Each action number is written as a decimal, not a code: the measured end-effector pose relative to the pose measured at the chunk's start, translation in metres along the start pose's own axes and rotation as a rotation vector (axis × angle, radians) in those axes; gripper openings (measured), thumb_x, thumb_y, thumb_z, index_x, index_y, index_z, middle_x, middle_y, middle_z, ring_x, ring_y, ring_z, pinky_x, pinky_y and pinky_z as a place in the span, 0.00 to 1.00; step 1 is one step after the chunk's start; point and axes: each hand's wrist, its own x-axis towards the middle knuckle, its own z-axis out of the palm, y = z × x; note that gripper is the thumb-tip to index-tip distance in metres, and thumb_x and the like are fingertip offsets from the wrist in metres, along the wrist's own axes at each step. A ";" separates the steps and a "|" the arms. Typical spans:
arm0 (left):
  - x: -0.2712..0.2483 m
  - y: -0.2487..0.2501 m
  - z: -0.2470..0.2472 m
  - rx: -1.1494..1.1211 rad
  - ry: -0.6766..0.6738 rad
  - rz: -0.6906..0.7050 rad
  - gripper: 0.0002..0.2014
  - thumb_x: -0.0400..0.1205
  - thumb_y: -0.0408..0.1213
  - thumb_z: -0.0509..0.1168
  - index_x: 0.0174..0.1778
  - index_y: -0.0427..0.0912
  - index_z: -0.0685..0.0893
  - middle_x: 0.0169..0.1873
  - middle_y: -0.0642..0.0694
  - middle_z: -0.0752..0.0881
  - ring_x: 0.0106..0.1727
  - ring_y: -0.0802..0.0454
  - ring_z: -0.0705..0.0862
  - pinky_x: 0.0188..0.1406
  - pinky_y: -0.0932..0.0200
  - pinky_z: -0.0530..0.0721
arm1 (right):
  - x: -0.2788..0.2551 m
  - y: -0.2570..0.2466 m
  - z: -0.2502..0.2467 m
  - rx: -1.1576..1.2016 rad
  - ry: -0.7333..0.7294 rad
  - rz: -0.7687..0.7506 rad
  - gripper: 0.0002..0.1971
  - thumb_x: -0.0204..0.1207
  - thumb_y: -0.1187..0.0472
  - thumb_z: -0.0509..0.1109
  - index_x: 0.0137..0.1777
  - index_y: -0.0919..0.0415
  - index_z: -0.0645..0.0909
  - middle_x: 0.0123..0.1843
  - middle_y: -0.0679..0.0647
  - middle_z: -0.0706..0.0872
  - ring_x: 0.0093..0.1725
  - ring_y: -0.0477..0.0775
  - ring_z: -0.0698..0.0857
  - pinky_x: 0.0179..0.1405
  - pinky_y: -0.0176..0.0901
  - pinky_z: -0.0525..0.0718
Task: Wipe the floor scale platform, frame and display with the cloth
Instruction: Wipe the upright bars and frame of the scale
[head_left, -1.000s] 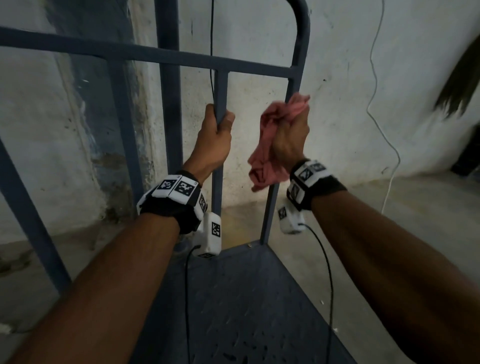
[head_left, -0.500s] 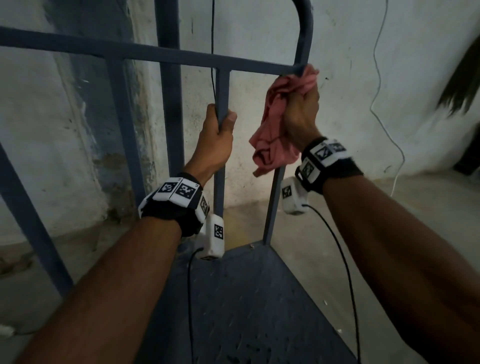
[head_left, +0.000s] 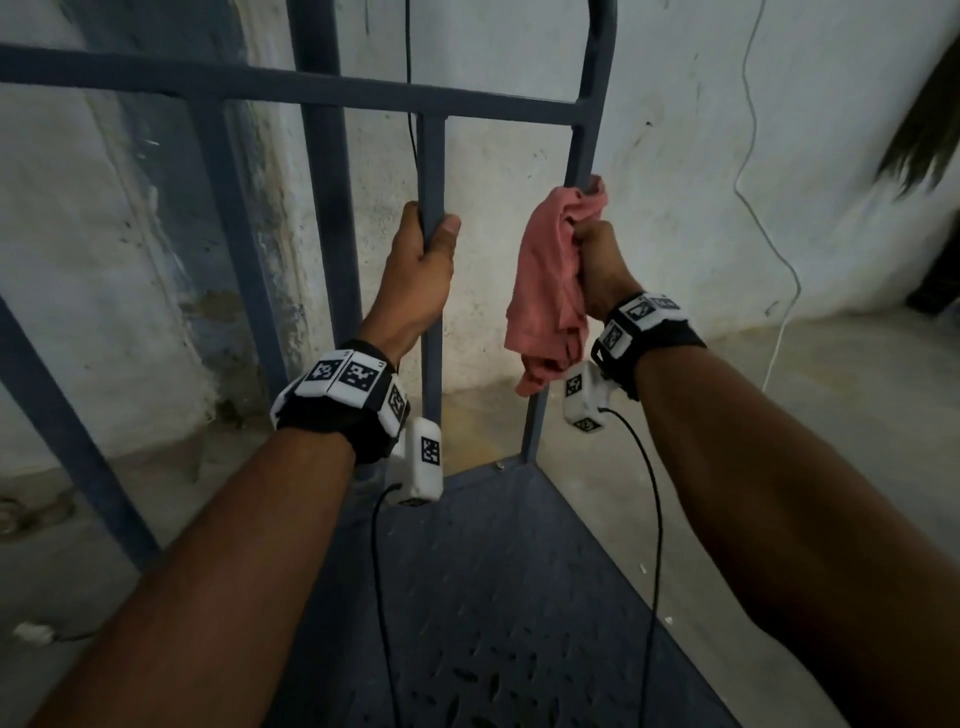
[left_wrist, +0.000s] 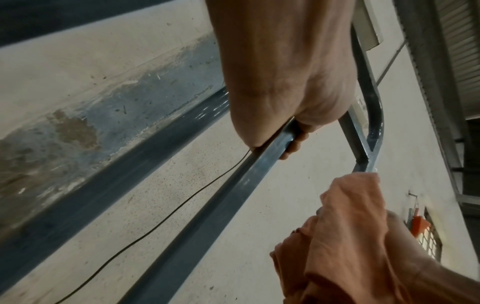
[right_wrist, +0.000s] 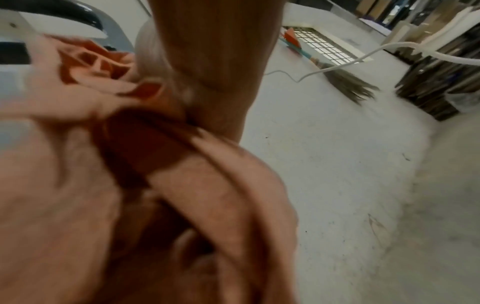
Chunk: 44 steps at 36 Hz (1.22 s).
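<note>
Whitewashed, stained wall stands behind the grey-blue scale frame, whose dark patterned platform stretches toward the viewer over a concrete floor; a thin white cable trails down the wall at right. The left hand is wrapped round a vertical inner bar of the frame, thumb on its right side; the right hand clutches the pink cloth bunched against the frame's outer upright post, below the crossbar, loose folds hanging under the fist; the right wrist view is blurred.
</note>
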 end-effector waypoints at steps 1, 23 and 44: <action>0.000 -0.001 0.000 0.006 -0.005 -0.003 0.15 0.92 0.47 0.56 0.69 0.42 0.74 0.41 0.48 0.78 0.38 0.64 0.78 0.47 0.62 0.78 | 0.000 0.008 0.000 -0.064 0.020 -0.038 0.10 0.76 0.64 0.58 0.34 0.55 0.75 0.25 0.47 0.80 0.24 0.47 0.78 0.27 0.37 0.76; -0.019 0.001 -0.006 0.252 -0.052 -0.048 0.14 0.92 0.38 0.54 0.71 0.36 0.67 0.51 0.47 0.83 0.46 0.55 0.83 0.37 0.72 0.80 | -0.034 0.063 -0.026 -1.016 0.033 0.105 0.24 0.78 0.45 0.64 0.68 0.60 0.83 0.62 0.59 0.86 0.59 0.62 0.84 0.61 0.52 0.83; -0.024 0.007 -0.031 0.868 -0.318 -0.172 0.25 0.87 0.52 0.65 0.70 0.35 0.73 0.58 0.30 0.82 0.49 0.37 0.87 0.50 0.39 0.90 | -0.039 0.090 -0.020 -1.269 0.258 -0.055 0.14 0.81 0.60 0.64 0.50 0.74 0.84 0.52 0.72 0.89 0.53 0.72 0.89 0.43 0.46 0.80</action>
